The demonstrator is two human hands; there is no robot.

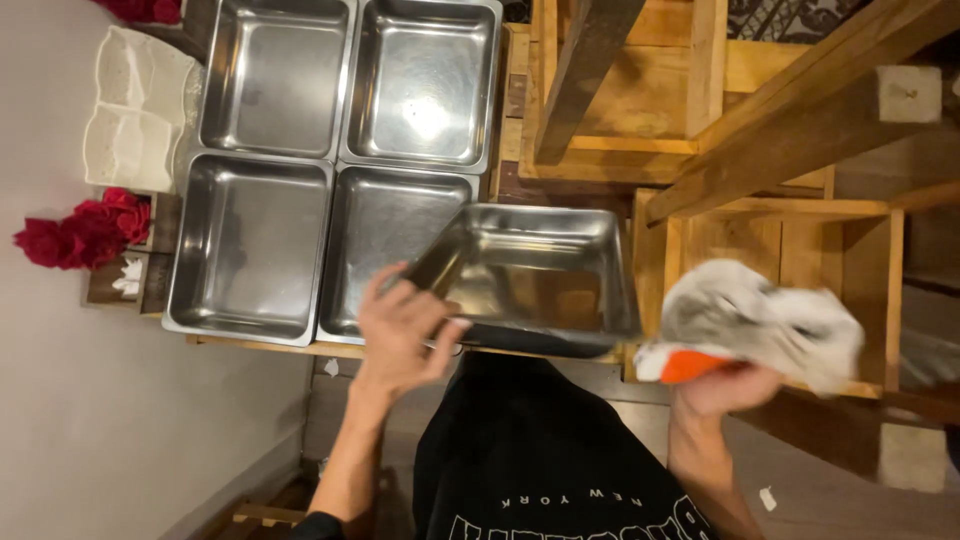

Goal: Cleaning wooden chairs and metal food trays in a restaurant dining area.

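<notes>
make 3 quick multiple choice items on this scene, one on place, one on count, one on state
1. Where is the cloth?
A. in the right hand
B. inside a pan
C. on the floor

2. How many pans lie flat in the block?
A. two
B. four
C. six

3. How does the fifth pan sit?
A. flat on the floor
B. upside down
C. tilted, gripped by the left hand

Key: 1 A, the cloth is bunched above that hand. 2 B, two rows of two. 3 C, its rim slants and the fingers wrap its near edge.
</notes>
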